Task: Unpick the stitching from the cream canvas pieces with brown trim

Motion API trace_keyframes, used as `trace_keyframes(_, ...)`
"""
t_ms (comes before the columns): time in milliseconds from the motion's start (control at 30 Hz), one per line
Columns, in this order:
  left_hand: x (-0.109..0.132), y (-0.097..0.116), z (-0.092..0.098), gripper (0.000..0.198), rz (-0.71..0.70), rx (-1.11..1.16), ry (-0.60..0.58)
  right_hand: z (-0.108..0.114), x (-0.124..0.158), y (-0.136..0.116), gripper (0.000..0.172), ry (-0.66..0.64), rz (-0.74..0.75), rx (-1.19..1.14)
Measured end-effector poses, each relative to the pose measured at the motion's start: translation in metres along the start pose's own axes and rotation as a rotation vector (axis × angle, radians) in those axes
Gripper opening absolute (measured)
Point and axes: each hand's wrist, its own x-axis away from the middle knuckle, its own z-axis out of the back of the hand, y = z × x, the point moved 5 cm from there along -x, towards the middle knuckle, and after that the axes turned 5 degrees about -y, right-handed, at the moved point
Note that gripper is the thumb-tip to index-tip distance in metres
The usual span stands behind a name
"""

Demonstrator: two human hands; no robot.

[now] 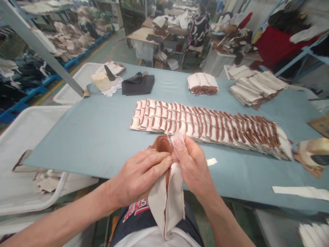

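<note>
Between my hands, at the table's near edge, is a sewn piece (167, 202) of cream material with brown inner faces and a seam down its middle. My left hand (144, 171) pinches its upper edge, fingers pressed together near the brown opening. With thumb and fingers, my right hand (191, 161) grips a small translucent whitish strip (177, 140) at the rim of that opening. The lower part of the piece hangs toward my lap. Just beyond lies a long overlapping row of similar cream and brown pieces (205, 127).
The blue-grey table (84, 137) carries a stack of pieces (202, 83), a larger pile (257, 84), black cloth (138, 85) and a yellowish block (104, 80). A white strip (300, 192) lies at right. White bins (59, 195) stand at left. Another person (197, 29) sits beyond.
</note>
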Motion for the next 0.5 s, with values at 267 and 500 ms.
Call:
trace_keyframes(267, -0.001, -0.012, 0.005, 0.025, 0.164, 0.307, 0.095, -0.005, -0.004, -0.008, 0.037, 0.005, 0.050, -0.034)
trace_keyframes(500, -0.021, -0.018, 0.023, 0.014, 0.406, 0.682, 0.040, -0.004, 0.001, -0.020, 0.033, 0.018, 0.106, 0.095)
